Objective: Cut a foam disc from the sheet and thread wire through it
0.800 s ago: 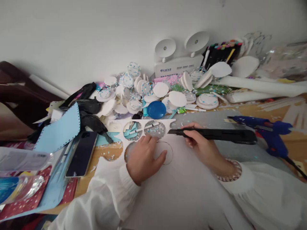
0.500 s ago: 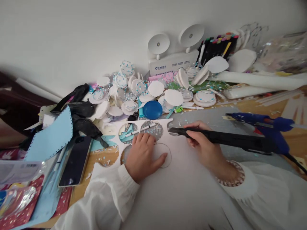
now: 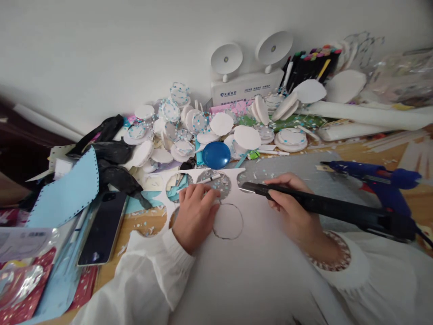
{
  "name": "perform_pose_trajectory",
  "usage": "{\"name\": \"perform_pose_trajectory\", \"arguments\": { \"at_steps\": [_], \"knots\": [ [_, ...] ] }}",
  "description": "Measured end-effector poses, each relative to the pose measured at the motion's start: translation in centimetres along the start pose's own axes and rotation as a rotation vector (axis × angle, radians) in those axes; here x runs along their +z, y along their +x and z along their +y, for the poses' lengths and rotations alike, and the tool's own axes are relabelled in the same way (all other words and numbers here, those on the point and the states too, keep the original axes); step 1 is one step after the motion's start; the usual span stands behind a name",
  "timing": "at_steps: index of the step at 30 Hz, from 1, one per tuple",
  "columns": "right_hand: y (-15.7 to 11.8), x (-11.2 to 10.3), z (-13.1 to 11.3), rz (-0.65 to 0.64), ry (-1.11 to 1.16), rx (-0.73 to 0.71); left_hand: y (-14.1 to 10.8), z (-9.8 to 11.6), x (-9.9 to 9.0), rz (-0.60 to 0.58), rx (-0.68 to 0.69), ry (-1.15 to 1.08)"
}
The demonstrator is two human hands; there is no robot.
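A white foam sheet (image 3: 216,275) with several round holes lies in front of me. A circle outline (image 3: 228,221) is marked or cut on it, with its disc in place. My left hand (image 3: 195,216) rests palm-down on the sheet just left of that circle, fingers stretched out and thumb drawn in beside them. In my right hand (image 3: 294,207) is a black utility knife (image 3: 311,201), held above the sheet with its blade pointing left. The blade tip is near the edge of a cut-out at the upper right; whether it touches the foam I cannot tell.
Behind the sheet lie a blue round lid (image 3: 216,155) and piled white foam discs (image 3: 247,137). A twin-head lamp (image 3: 246,85) and markers (image 3: 316,65) stand at the wall. A blue glue gun (image 3: 375,174) lies right; a phone (image 3: 103,228) and blue paper (image 3: 67,189) lie left.
My left thumb has pulled back off the circle toward the fingers, so the whole outline shows. The knife has tilted and shifted slightly, and more of its blade is visible.
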State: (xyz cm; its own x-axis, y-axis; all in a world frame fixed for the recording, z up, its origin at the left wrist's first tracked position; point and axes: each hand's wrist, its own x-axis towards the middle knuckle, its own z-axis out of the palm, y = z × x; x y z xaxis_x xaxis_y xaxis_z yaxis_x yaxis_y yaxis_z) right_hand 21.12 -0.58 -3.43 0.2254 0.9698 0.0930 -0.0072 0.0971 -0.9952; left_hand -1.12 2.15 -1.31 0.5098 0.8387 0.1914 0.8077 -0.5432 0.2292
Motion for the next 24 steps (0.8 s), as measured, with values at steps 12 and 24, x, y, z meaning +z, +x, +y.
{"name": "perform_pose_trajectory", "arguments": {
  "at_steps": [12,24],
  "knots": [
    [0.0,-0.2,-0.3,-0.006,-0.106,-0.034,-1.0,0.1,-1.1,-0.234,0.158,0.038],
    [0.5,-0.3,-1.2,-0.446,-0.440,-0.345,-0.9,0.5,-0.9,-0.229,0.194,0.082]
  ]
}}
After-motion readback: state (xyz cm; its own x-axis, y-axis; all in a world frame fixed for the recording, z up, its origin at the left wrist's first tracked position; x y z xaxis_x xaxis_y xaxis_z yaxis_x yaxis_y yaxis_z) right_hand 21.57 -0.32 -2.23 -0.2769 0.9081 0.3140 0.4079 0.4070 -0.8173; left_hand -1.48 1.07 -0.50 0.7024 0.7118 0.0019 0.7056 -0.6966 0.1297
